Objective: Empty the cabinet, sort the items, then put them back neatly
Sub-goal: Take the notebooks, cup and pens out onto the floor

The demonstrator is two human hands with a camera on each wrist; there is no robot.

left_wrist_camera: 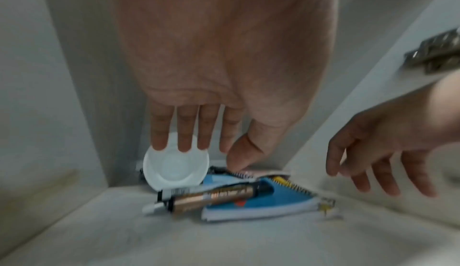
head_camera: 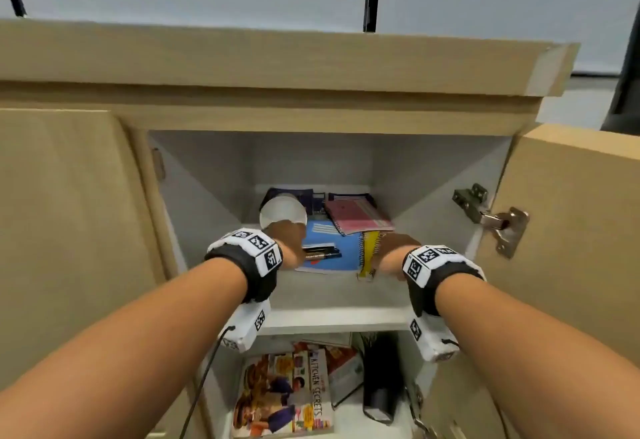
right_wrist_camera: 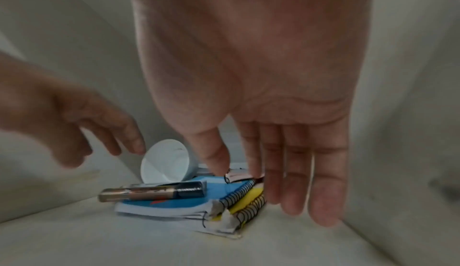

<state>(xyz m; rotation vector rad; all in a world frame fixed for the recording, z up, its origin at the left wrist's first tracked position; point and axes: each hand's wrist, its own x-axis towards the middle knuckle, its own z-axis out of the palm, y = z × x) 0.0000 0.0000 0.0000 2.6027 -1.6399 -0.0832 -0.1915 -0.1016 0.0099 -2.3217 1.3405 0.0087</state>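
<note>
Head cam looks down into a beige wooden cabinet (head_camera: 311, 68) w/ both doors swung open; inside is white, w/ an upper shelf (head_camera: 332, 314) and a lower compartment.

Far left: left door panel, seen edge-on. Next, the left hand (head_camera: 289, 241) reaches into the upper shelf, fingers straight and spread, gripping nothing. Left wrist cam shows its fingertips (left_wrist_camera: 183, 142) in front of a white bowl (head_camera: 282, 211); contact can't be told. The bowl lies tipped on its side at the back left of the shelf, open mouth facing the front.

Just right of the bowl, a blue spiral notebook (head_camera: 334, 251) lies flat mid-shelf. On its left part sits a pack of batteries (head_camera: 320, 253), copper and black, overhanging the notebook's left edge. Behind these, at the back wall, a dark booklet (head_camera: 311, 198), blurred. To its right, a pink spiral notebook (head_camera: 360, 217) lies at an angle, resting partly on the blue one.

Right of the blue notebook, a yellow spiral notebook (head_camera: 369, 255) pokes out from under it, coils toward the right. The right hand (head_camera: 394, 248) hovers just beside those coils, fingers straight and loose, holding nothing; right wrist cam shows them near the yellow cover, touching or not unclear.

Far right: metal hinge (head_camera: 491, 218) on the open right door.

Lower compartment, left to right: a cookbook (head_camera: 287, 397) titled "Kitchen Secrets", other books beneath it, then a black upright object (head_camera: 381, 379), unclear what.
</note>
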